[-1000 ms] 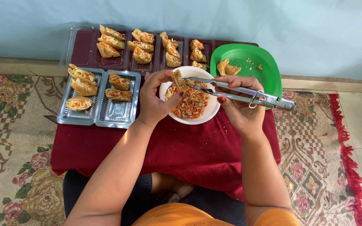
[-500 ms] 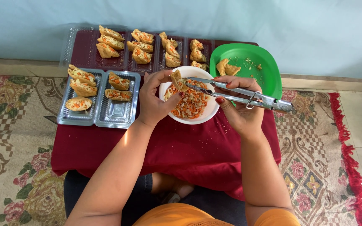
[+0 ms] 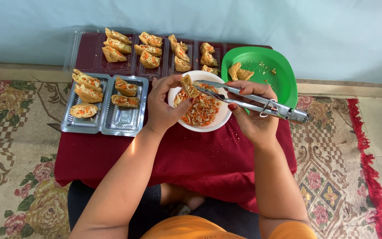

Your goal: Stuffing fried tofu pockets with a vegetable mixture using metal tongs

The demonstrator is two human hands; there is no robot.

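filled pastries sit in a clear tray (image 3: 124,121) and a longer tray (image 3: 82,55) behind — a green plate (image 3: 284,82) holds two more, on dark red cloth (image 3: 182,155) over a patterned rug (image 3: 14,177).

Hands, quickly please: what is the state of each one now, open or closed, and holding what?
Left hand: closed on a fried pastry pocket, over the white bowl.
Right hand: closed on metal tongs, tips at the pocket.

A pale blue wall (image 3: 288,22) fills the view from ten to two o'clock above a beige floor ledge (image 3: 18,71), while a floral patterned rug (image 3: 18,177) (red-fringed at four o'clock) spreads under a low table draped in maroon cloth (image 3: 191,163), all in soft, even light.
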